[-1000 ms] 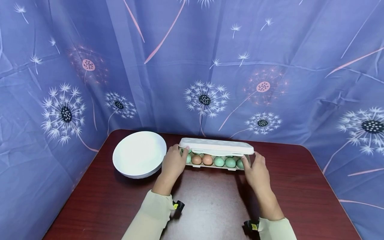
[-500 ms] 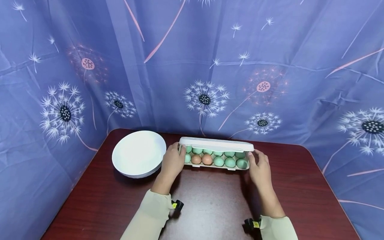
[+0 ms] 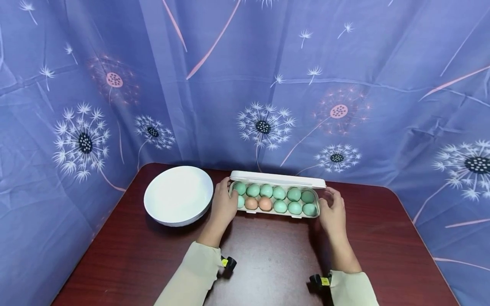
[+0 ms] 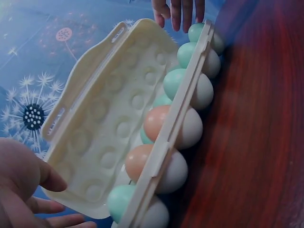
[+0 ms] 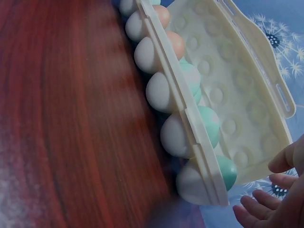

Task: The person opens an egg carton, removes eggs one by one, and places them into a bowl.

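Before a blue dandelion-print curtain (image 3: 210,110), on a dark red bench (image 3: 268,259) with rounded far corners. Placed toward the far side of the bench, just right of a white bowl (image 3: 178,195): an egg carton (image 3: 274,213), long side facing the pale sleeves (image 3: 190,272), presumably for an easy view along both rows. Tilted up at the back of the eggs, probably on a rear hinge: the carton's pale lid (image 3: 277,179), apparently propped against dropping by a light touch at its two ends. At the left end, the left hand (image 3: 223,207), thumb and fingers spread about the lid's corner; at the right end, the right hand (image 3: 332,213), fingers likewise parted and softly bent. Impossible to tell from either wrist view: actual fingertip contact with the lid. Framed between the two hands, lengthwise from one to the other, probably for an even hold at both corners. Bedded in two rows, likely against rolling: mostly green eggs (image 3: 294,208), with two brown eggs (image 3: 265,204) side by side in the front row, nearer the left hand than the right. Partly hidden behind the left thumb: the front row's end egg.
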